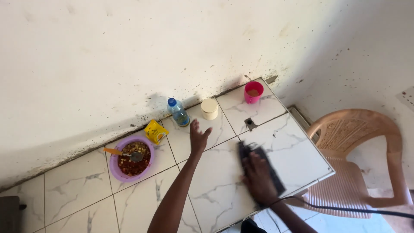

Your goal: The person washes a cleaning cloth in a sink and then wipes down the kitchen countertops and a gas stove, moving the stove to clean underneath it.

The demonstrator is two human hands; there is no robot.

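The right hand (258,177) presses flat, fingers spread, on a dark cloth (262,166) lying on the tiled counter (215,190) near its right edge. The cloth is crumpled and blackish, its long axis running from the wall side toward the counter's front edge. The left hand (198,137) hovers open, gripping nothing, near a bottle (178,111).

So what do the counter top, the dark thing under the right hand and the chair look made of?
Counter top: likely glazed ceramic tile, glossy white with grey veining and grout lines. Dark cloth under the right hand: soft, limp fabric, matte. Chair: moulded plastic, tan, with a slatted seat.
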